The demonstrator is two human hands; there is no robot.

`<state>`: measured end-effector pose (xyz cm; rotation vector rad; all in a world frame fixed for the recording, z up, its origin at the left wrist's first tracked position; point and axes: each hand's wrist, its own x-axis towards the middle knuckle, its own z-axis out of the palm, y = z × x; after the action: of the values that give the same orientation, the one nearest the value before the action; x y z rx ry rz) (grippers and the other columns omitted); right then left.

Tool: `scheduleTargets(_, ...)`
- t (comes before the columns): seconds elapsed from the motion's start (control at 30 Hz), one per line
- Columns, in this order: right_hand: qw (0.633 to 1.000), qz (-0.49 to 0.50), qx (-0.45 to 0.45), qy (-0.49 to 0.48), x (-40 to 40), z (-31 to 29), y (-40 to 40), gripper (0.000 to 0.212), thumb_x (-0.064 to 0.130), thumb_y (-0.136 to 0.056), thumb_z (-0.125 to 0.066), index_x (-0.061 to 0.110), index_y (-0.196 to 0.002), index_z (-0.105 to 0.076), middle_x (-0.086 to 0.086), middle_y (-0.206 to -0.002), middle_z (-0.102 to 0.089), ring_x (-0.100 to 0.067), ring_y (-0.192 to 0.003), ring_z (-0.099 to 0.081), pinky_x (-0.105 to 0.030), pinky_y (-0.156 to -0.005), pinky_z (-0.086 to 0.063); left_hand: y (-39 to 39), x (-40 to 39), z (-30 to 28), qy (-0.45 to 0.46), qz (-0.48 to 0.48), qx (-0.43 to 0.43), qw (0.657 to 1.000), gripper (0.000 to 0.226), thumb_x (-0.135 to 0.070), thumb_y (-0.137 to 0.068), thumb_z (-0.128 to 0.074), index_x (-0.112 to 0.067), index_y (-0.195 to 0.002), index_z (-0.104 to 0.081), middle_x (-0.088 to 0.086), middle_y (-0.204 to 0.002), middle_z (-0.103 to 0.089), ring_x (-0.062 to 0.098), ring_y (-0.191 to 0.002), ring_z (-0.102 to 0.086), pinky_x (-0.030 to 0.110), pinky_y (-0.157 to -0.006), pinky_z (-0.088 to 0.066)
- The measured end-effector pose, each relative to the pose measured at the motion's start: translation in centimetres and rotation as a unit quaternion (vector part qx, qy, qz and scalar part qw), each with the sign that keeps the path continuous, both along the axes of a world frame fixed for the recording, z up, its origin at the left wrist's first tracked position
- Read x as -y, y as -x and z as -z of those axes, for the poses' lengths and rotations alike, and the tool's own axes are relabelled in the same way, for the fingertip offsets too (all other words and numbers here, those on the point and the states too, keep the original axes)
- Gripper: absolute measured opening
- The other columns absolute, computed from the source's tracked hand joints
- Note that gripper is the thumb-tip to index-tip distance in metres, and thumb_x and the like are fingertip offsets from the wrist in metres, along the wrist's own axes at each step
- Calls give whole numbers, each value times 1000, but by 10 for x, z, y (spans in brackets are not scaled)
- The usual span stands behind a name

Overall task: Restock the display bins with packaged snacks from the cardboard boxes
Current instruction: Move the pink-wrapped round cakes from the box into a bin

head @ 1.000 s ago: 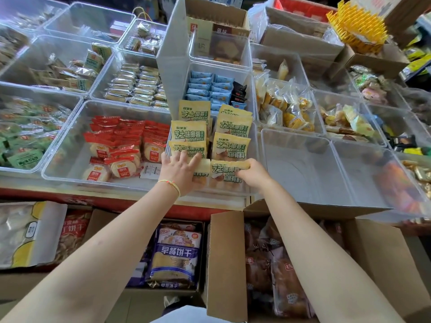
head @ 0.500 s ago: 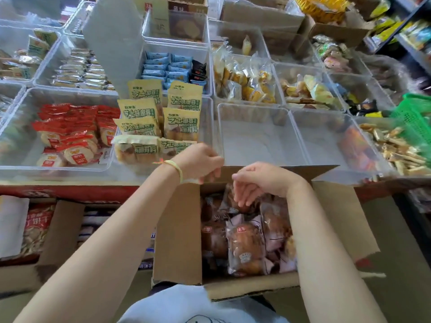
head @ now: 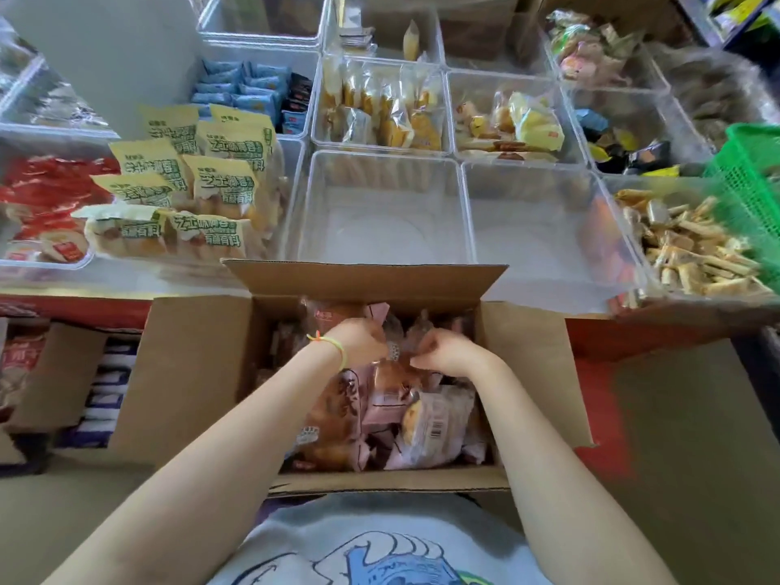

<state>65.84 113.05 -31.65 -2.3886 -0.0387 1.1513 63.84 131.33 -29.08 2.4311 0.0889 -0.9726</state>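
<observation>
Inside the cardboard box (head: 198,373), both hands curl among pink snack packs (head: 426,428)

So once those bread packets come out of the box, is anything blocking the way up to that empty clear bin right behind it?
Nothing visible blocks it. Both the left hand and right hand are already on the packets inside the open box. The empty bin has an open top; only the box's raised back flap stands between.

Can't see fingertips of left hand (head: 364,340) or right hand (head: 444,351), buried among pink snack packs (head: 426,424), so grip unclear to me. Green basket (head: 755,196) cut off at right edge. Red packs (head: 46,192) on left smeared, print unreadable.
</observation>
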Motion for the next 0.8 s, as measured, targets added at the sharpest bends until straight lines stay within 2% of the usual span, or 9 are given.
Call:
scheduleTargets(0.07,999,-31,-36,7,9,7,1,34,44,-88,-70,17,-109,-65,-3,-107,-67,-19,-95,-62,-29,-73,-46,6,14,7,-11,-36,11,999,38,-22,-90,-55,-7,-125,-58,15,-114,-66,30,-106,-61,30,-80,-47)
scheduleTargets(0.1,998,-30,-49,1,13,11,3,44,45,-87,-72,18,-120,-61,-4,-117,-65,-20,-101,-61,-29,-78,-47,10,19,11,-18,-64,17,998,50,-24,-90,-58,-9,-137,-48,16,-122,-61,31,-111,-59,30,-83,-46)
scheduleTargets(0.17,999,9,-39,-24,16,16,7,80,43,-85,-75,18,-150,-36,-5,-141,-52,-23,-122,-54,-31,-93,-44,15,23,21,-36,-124,19,991,67,-31,-88,-62,-12,-145,-33,16,-132,-53,34,-116,-56,34,-90,-47)
scheduleTargets(0.23,998,34,-18,-47,16,18,8,98,40,-83,-77,19,-157,-17,-6,-150,-42,-26,-133,-46,-33,-102,-41,19,26,28,-30,-176,5,984,65,-32,-87,-63,-13,-142,-35,15,-129,-57,34,-113,-58,37,-91,-50)
scheduleTargets(0.47,986,80,-32,-141,18,28,1,76,32,-81,-80,22,-145,-39,-3,-139,-53,-22,-122,-53,-44,-99,-51,16,30,37,76,-294,49,951,56,-29,-75,-79,-21,-127,-57,2,-113,-62,18,-95,-57,26,-80,-47)
scheduleTargets(0.57,963,165,-14,-214,26,22,-4,74,28,-83,-80,19,-144,-40,-2,-127,-58,-17,-115,-56,-33,-98,-49,15,22,29,157,-380,72,909,48,-19,-71,-85,-15,-114,-64,-3,-94,-67,9,-77,-68,20,-69,-55)
scheduleTargets(0.63,945,207,-3,-252,31,14,-10,74,38,-79,-82,19,-140,-45,0,-120,-60,-16,-112,-60,-34,-102,-48,12,10,20,239,-420,70,873,56,-28,-61,-92,-11,-109,-68,1,-94,-74,12,-82,-73,30,-79,-59)
scheduleTargets(0.7,938,199,-1,-283,34,-3,-14,77,62,-70,-80,24,-131,-54,4,-118,-66,-14,-112,-63,-42,-105,-47,10,2,2,327,-431,59,839,52,-24,-67,-89,-5,-110,-68,9,-104,-74,26,-96,-71,45,-91,-57)
scheduleTargets(0.8,927,102,-25,-360,30,-36,-20,69,74,-76,-68,26,-125,-64,3,-120,-71,-19,-114,-66,-47,-104,-46,2,4,-35,447,-401,54,798,29,-11,-82,-76,-3,-108,-67,12,-94,-71,28,-85,-69,43,-76,-59)
